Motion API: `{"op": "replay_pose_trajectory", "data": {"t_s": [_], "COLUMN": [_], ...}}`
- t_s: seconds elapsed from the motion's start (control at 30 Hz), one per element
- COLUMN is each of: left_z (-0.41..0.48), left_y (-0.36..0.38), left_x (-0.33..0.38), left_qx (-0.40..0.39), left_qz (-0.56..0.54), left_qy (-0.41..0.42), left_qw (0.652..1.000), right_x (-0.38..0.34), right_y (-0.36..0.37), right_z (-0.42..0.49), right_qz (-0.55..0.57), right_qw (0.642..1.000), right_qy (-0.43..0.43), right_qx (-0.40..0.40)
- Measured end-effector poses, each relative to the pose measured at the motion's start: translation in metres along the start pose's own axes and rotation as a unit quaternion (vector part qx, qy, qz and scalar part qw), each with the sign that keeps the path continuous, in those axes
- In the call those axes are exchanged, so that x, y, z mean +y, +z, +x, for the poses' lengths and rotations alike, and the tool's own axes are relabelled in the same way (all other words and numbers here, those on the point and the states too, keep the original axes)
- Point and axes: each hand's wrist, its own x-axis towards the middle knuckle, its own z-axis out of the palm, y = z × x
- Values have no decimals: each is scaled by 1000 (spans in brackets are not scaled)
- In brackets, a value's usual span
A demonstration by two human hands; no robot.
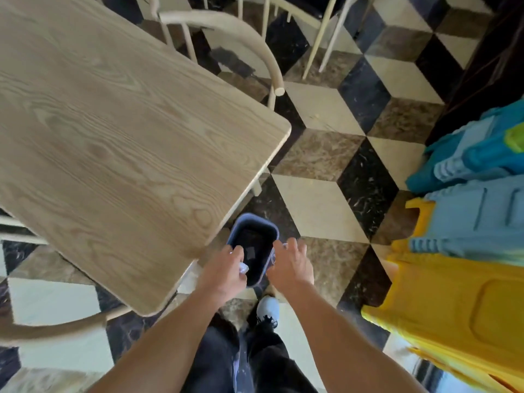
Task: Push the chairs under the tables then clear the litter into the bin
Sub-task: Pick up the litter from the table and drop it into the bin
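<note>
A small blue bin [254, 224] with a dark inside stands on the floor by the table's near corner. My left hand [225, 272] hovers over its left rim, fingers closed on a crumpled white piece of litter [243, 268]. My right hand [292, 265] is over the right rim, fingers curled around something clear that looks like a plastic cup [276, 255], mostly hidden. The light wooden table [113, 137] fills the left. One pale chair [255, 43] sits tucked at its far side, another chair [56, 327] at its near left side.
Large blue, green and yellow plastic play equipment [467, 236] stands close on the right. More pale chair legs [320, 32] rise at the top. The floor [326, 211] is a cube-pattern of black, white and brown tiles. My shoe [268, 309] is just behind the bin.
</note>
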Motion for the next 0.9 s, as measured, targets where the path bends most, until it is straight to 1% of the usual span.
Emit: {"op": "replay_pose_trajectory", "data": {"t_s": [0.07,0.17,0.33,0.57,0.63,0.73,0.8,0.9], "left_z": [13,37,81,127,141,167,180,193], "left_y": [12,37,103,182,200,222,234,246], "left_x": [5,1,-21,-69,-81,-95,-102,-110], "left_qx": [-18,-27,-10,-32,-38,-28,-22,-33], "left_qz": [1,-32,-95,-91,-94,-108,-119,-140], "left_qy": [-7,-52,-113,-173,-194,-222,-224,-219], "left_qw": [1000,998,989,980,976,969,967,965], "right_x": [13,25,37,46,44,40,38,39], "right_y": [11,38,98,187,208,237,253,271], "right_z": [8,27,74,145,163,188,200,209], "right_qz": [22,47,71,90,102,108,116,135], "right_qw": [1000,998,996,992,990,991,990,988], "right_qy": [12,18,19,41,33,20,15,11], "right_qx": [-3,-25,-57,-82,-92,-81,-73,-77]}}
